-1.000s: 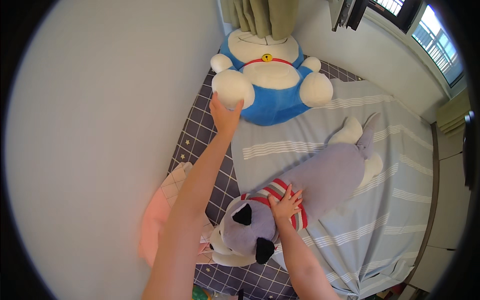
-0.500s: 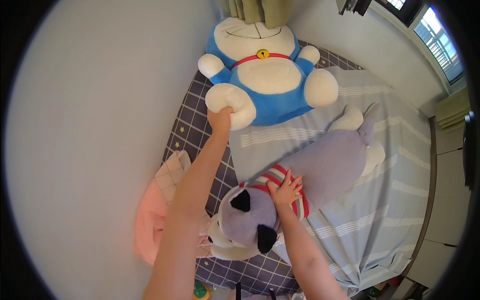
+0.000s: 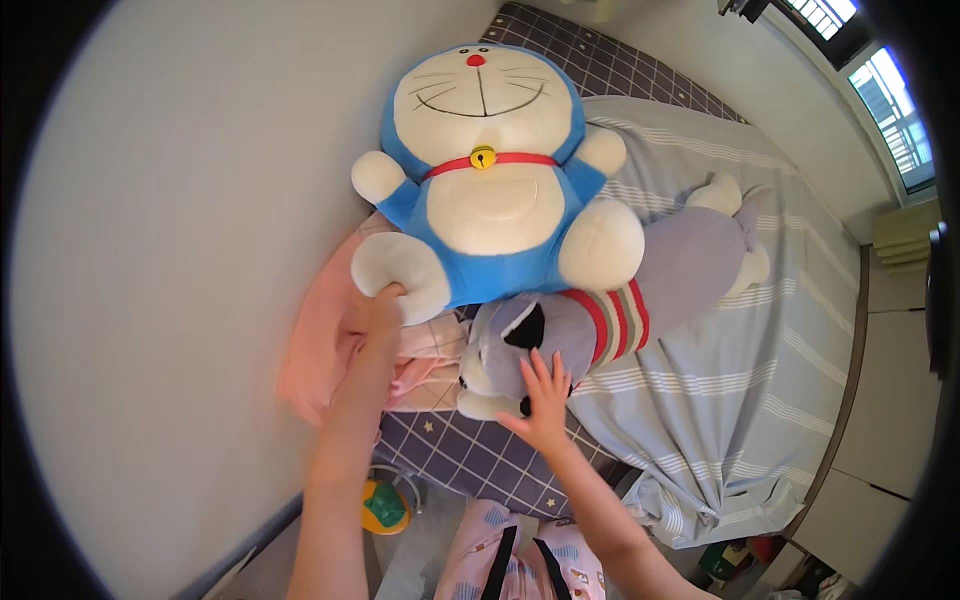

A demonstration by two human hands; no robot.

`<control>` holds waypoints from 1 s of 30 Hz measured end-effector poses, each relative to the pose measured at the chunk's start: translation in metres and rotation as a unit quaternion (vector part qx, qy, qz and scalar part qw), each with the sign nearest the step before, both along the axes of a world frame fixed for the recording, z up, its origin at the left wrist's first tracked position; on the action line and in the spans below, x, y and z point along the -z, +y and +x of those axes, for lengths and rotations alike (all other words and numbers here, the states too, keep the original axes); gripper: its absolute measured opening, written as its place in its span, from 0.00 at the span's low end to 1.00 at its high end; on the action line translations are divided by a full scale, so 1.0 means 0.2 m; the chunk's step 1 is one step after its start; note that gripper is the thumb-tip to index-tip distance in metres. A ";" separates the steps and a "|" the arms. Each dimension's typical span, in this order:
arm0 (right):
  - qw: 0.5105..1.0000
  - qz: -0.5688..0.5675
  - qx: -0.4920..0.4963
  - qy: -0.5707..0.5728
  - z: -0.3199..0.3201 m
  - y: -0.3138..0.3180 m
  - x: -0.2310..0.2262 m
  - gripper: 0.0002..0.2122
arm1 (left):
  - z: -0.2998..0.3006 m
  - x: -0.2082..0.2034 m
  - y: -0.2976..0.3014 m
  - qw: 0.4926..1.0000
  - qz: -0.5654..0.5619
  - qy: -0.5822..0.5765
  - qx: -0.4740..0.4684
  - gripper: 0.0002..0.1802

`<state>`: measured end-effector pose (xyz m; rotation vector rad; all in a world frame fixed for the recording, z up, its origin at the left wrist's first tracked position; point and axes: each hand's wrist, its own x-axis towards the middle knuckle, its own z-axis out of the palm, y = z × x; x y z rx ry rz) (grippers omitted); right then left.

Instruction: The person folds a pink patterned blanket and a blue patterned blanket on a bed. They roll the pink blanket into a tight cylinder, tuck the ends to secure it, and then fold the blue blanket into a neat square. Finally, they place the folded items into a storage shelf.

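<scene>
A big blue-and-white plush toy (image 3: 490,275) with a red collar and yellow bell sits upright on the bed. My left hand (image 3: 380,308) grips its white foot on the left side, fingertips sunk into the plush. Beside it lies a long grey dog plush (image 3: 690,262) in a striped red, white and grey band, its head toward me and partly behind the blue toy's foot. Over the dog's head and dark ear, my right hand (image 3: 543,408) spreads its fingers and holds nothing; whether it touches the head I cannot tell.
A pink blanket (image 3: 315,345) lies bunched by the wall on the left. Striped grey bedding (image 3: 690,400) covers the right of the bed, over a dark checked sheet (image 3: 465,455). A yellow-and-green object (image 3: 385,507) stands on the floor. Windows and cabinets line the right.
The blue plush has come nearer and left, pulled by its foot, and now overlaps the pink blanket and dog. My right hand has left the dog's striped band for its head.
</scene>
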<state>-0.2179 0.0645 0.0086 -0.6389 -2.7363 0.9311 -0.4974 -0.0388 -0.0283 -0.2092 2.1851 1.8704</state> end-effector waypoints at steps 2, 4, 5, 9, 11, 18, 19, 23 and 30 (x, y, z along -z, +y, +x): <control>0.981 0.091 0.079 -0.149 -0.04 -0.14 -0.01 0.41 | 0.14 0.03 -0.03 0.996 0.071 0.047 -0.018 0.22; 0.965 0.147 0.158 -0.152 -0.01 -0.12 0.07 0.43 | 0.26 -0.03 -0.02 0.993 0.113 0.004 0.032 0.21; 0.967 0.125 0.187 -0.118 0.01 -0.09 0.07 0.41 | 0.34 -0.10 0.02 0.994 0.107 0.001 0.016 0.22; 0.971 0.061 0.229 -0.003 0.24 0.02 0.06 0.27 | 0.65 -0.33 0.04 0.989 0.134 0.066 0.009 0.26; 0.973 0.040 0.228 -0.014 0.40 0.05 0.04 0.22 | 0.82 -0.38 -0.02 0.986 0.151 0.066 -0.023 0.28; 0.978 0.013 0.205 -0.041 1.30 0.00 -0.18 0.18 | 1.62 -0.69 -0.65 0.987 0.079 0.124 -0.059 0.31; 0.981 0.013 0.190 -0.049 1.40 -0.02 -0.22 0.18 | 1.75 -0.68 -0.80 0.990 0.054 0.120 -0.061 0.31; 0.988 0.010 0.140 -0.064 1.67 -0.14 -0.34 0.17 | 2.16 -0.76 -1.10 0.987 -0.049 0.142 -0.053 0.32; 0.990 -0.025 0.113 -0.086 1.84 -0.30 -0.56 0.16 | 2.42 -0.80 -1.39 0.981 -0.108 0.087 -0.133 0.29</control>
